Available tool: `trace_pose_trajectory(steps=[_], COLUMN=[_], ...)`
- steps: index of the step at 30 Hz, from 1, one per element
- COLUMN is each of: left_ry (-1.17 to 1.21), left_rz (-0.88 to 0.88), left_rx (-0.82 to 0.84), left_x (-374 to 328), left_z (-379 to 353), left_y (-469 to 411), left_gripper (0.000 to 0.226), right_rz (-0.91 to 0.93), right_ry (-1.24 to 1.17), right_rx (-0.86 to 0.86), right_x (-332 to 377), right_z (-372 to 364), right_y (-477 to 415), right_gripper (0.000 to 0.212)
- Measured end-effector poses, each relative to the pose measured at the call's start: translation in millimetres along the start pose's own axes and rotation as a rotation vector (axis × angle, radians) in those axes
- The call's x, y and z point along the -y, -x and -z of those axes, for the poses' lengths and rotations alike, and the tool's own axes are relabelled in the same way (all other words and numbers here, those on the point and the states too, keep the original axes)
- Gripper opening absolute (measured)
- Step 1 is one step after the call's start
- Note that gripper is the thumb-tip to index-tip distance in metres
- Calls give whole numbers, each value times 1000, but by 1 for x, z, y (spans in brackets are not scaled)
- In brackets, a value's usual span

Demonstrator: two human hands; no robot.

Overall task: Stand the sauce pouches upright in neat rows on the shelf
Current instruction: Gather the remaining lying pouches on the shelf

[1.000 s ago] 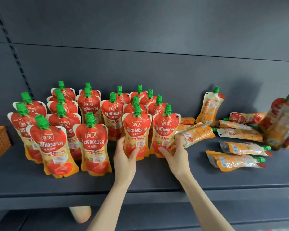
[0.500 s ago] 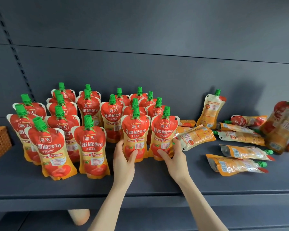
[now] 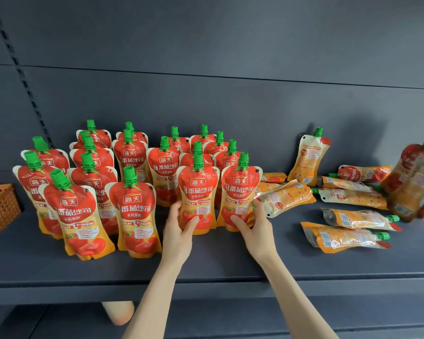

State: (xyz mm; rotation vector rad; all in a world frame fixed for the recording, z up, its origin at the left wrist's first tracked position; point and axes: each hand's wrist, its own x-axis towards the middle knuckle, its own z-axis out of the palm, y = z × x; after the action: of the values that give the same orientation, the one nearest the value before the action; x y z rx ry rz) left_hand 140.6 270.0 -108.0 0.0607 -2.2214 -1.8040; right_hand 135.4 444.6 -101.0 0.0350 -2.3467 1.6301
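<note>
Left hand (image 3: 179, 231): clasped a pouch (image 3: 198, 192) just ahead.
Right hand (image 3: 255, 227): clasped the next pouch (image 3: 239, 192), apparently seated.
Care needed: bases flat, fronts level.

On the shelf (image 3: 218, 260), upright pouches (image 3: 135, 211) stand in rows at left; fallen pouches (image 3: 353, 218) lie to their right.

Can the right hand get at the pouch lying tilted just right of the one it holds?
Probably yes, once it lets go. The right hand has its grip on an upright pouch; the lying pouch sits right beside that hand, with nothing between them.
</note>
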Motion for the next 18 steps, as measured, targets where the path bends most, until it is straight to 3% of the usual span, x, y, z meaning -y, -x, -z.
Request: trace_pose_trajectory(steps=[7,12,15,18], left_ry=[-101,-209,-226,-234], left_rz=[10,-84,-188,-316], left_rx=[-31,-74,-135,-133], left_x=[-1,-11,-11,-9], left_z=[-2,-3,-6,-11], left_y=[4,26,42,52], left_gripper=[56,68,59,36], right_rz=[-31,-39,-22,12], right_ry=[-13,-30,23,129], right_rx=[-22,-49,-64,-144], right_x=[6,11,11,9], right_z=[0,2,5,15], right_y=[3,8,14,19], right_gripper=[49,52,39,39])
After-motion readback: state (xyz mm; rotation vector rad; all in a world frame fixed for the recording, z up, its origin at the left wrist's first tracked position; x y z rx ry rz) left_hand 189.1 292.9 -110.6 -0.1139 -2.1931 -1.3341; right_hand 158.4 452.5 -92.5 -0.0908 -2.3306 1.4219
